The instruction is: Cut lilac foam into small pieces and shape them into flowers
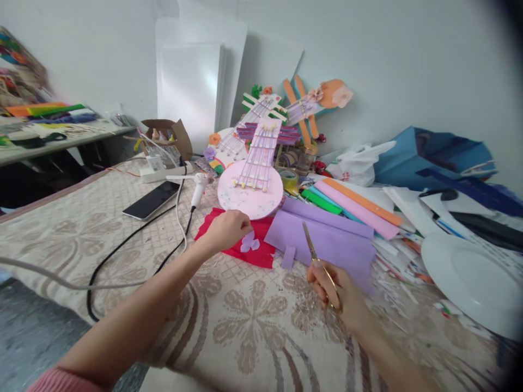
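My right hand (332, 279) grips gold-handled scissors (309, 242), with the blades pointing up and away from me. Over a red sheet of paper (261, 258), my left hand (229, 228) is closed, fingertips pressed together; what they hold, if anything, is hidden. Small light-purple petal pieces (250, 243) lie on the red sheet just below those fingers. Between the hands rest a larger purple sheet (330, 239) and a small purple strip (289, 258). Behind the left hand leans a pink paper-craft guitar (249, 201) with purple strings.
On the left are a white glue gun (199, 190), a black phone (152, 200), loose cables and a power strip (163, 173). Paper rolls (355, 209), scraps, a white plate (469, 277) and a blue bag (445, 158) crowd the right. More craft guitars (318, 103) lean on the wall.
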Available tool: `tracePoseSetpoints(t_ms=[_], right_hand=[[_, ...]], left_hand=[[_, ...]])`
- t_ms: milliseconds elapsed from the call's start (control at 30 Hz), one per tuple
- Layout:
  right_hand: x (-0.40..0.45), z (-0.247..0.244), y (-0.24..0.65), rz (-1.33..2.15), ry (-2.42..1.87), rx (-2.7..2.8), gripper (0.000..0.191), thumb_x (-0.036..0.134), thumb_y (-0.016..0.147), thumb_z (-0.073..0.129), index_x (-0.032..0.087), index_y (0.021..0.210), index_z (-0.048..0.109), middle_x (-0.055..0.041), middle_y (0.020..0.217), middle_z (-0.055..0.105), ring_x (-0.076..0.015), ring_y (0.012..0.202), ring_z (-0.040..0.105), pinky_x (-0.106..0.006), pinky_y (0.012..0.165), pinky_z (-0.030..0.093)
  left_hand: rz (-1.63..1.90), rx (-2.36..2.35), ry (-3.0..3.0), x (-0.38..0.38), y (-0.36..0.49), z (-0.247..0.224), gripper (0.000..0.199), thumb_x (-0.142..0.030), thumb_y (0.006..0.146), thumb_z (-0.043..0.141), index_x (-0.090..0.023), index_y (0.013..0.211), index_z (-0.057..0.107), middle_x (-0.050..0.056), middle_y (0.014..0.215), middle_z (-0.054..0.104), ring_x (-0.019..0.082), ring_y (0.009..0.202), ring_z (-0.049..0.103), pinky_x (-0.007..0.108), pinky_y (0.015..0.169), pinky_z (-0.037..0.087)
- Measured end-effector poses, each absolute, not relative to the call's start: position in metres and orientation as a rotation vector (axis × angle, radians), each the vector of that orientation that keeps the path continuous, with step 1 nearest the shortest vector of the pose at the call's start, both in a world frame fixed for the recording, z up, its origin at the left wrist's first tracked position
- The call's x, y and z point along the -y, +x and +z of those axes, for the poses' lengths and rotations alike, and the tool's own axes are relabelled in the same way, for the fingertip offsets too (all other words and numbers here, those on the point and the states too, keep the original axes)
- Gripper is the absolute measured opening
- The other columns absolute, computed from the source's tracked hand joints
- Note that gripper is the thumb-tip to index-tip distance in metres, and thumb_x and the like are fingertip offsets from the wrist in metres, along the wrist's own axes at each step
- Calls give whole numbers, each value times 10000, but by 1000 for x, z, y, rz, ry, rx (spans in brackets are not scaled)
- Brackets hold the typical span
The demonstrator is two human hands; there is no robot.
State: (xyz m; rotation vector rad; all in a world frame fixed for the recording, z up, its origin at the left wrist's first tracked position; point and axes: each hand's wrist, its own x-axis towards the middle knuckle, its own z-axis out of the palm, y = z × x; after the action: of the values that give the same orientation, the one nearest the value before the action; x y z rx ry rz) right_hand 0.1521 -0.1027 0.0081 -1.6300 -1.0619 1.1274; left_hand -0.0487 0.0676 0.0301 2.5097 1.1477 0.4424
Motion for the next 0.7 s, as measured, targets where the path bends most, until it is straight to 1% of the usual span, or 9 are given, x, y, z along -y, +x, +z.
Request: tracePoseSetpoints(t_ms=[167,267,333,400,500,567,633,700], right_hand=[[98,9,162,1107,-1670,1015,455,624,754,461,184,639,483,88,400,331,-73,337,325,-213,373,332],[96,8,168,1034,-1721,1031,452,619,756,463,182,646,498,85,397,342,-76,334,325,-214,364,309],[95,9,171,970,-1762,1060,453,614,764,456,179,650,506,84,396,345,-75,333,321,-213,362,300],[94,9,172,922,-1795,1093,459,618,772,439,180,648,503,84,396,346,-77,333,329,-212,365,299],[94,11,173,868,-1846,1171,470,627,788,395,192,632,478,80,400,347,-89,343,357,-217,383,308],[94,12,174,736,-1922,1292,472,615,807,373,200,599,455,62,414,376,-103,376,395,-225,414,312],[94,14,176,499,-2057,1447,471,598,818,371,202,576,452,32,441,441,-124,426,437,-237,448,299],[93,16,178,238,-2225,1576,452,579,820,386,203,591,484,0,477,515,-148,462,470,-249,465,272]], left_hand=[[555,-1240,2534,-65,-45,31,144,-228,748,473,-163,755,602,68,790,618,157,676,537,242,575,332],[683,-1178,2540,-56,-35,27,134,-213,773,453,-172,796,579,62,845,611,161,725,542,238,591,347],[702,-1044,2516,-45,-24,22,132,-201,786,443,-178,797,572,52,847,613,153,731,544,233,609,363],[642,-911,2519,-33,-12,17,128,-209,791,451,-179,788,576,50,821,612,153,729,547,231,615,371],[517,-881,2591,-16,3,12,179,-284,812,451,-177,737,572,59,765,600,170,708,551,251,614,373],[442,-898,2652,-9,10,10,202,-326,803,466,-174,721,571,68,746,595,197,720,560,268,598,367],[400,-922,2694,-5,14,8,228,-367,788,484,-166,723,570,86,756,596,227,740,568,288,592,366],[370,-960,2705,-3,17,7,268,-419,762,510,-159,743,572,107,783,599,255,770,574,306,601,371]])
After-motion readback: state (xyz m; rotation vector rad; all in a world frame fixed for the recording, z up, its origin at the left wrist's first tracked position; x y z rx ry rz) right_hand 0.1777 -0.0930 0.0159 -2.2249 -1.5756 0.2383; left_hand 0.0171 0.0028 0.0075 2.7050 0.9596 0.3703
